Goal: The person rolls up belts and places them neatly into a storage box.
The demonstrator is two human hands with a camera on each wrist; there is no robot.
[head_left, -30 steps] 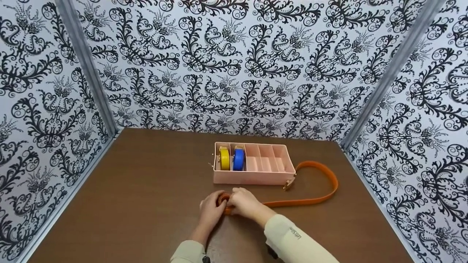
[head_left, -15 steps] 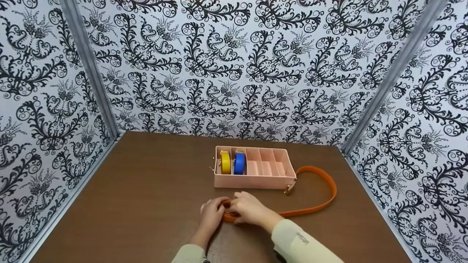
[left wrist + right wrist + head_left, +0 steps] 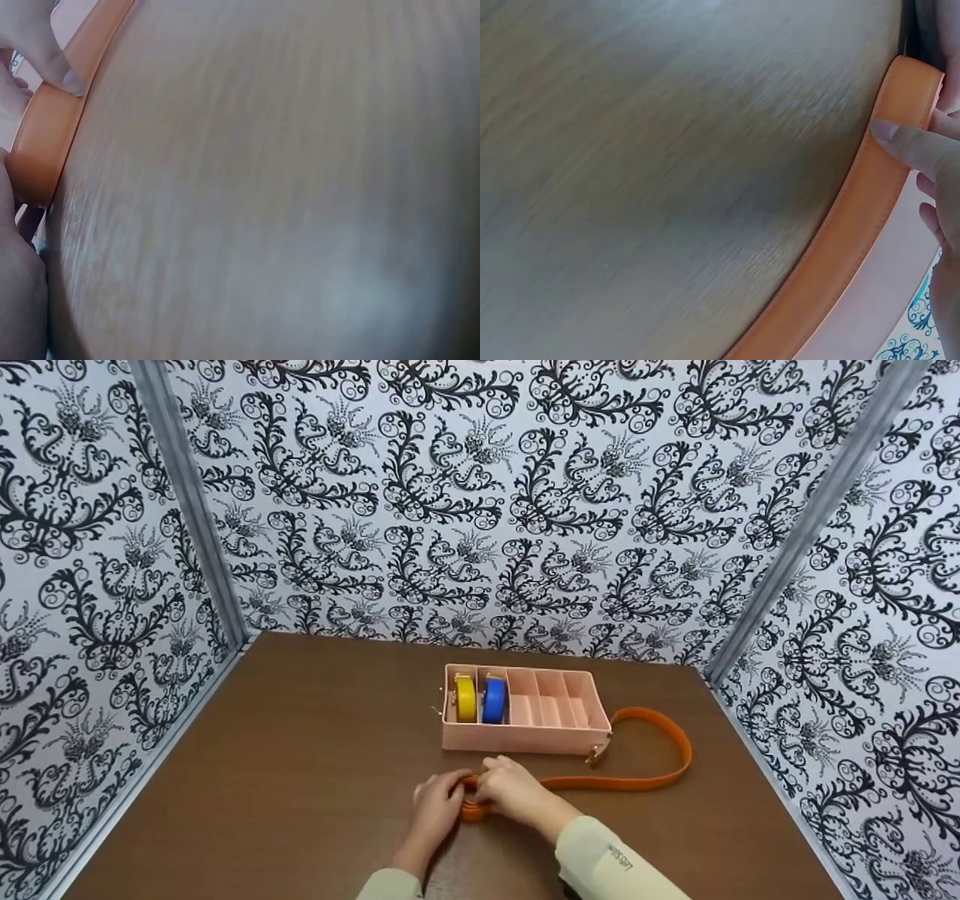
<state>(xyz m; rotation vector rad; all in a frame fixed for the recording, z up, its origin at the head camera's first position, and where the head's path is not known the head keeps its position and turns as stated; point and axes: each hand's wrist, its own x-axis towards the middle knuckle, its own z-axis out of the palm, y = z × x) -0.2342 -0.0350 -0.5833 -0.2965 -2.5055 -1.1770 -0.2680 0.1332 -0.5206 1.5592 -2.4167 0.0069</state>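
Note:
An orange belt (image 3: 622, 784) stands on its edge on the table, one end wound into a small coil between both hands. My left hand (image 3: 436, 808) grips the coil's left side. My right hand (image 3: 514, 791) pinches the belt on the coil's right side; in the right wrist view its thumb lies flat against the orange band (image 3: 855, 202). In the left wrist view the band (image 3: 49, 135) bends round between the two hands. From the coil the unrolled length runs right, then loops back to a gold buckle (image 3: 596, 754) at the box's front right corner. Fingers partly hide the coil.
Behind the hands stands a pink divided box (image 3: 525, 737). Its two left compartments hold a rolled yellow belt (image 3: 466, 699) and a rolled blue belt (image 3: 494, 700); the others are bare. Patterned walls (image 3: 480, 510) enclose the brown table (image 3: 300, 750) at the back and sides.
The hands have kept working at the coil, shifting slightly as the fingers regrip. The belt's free stretch has swung a little and lies straighter than half a second ago. The head view has tilted slightly.

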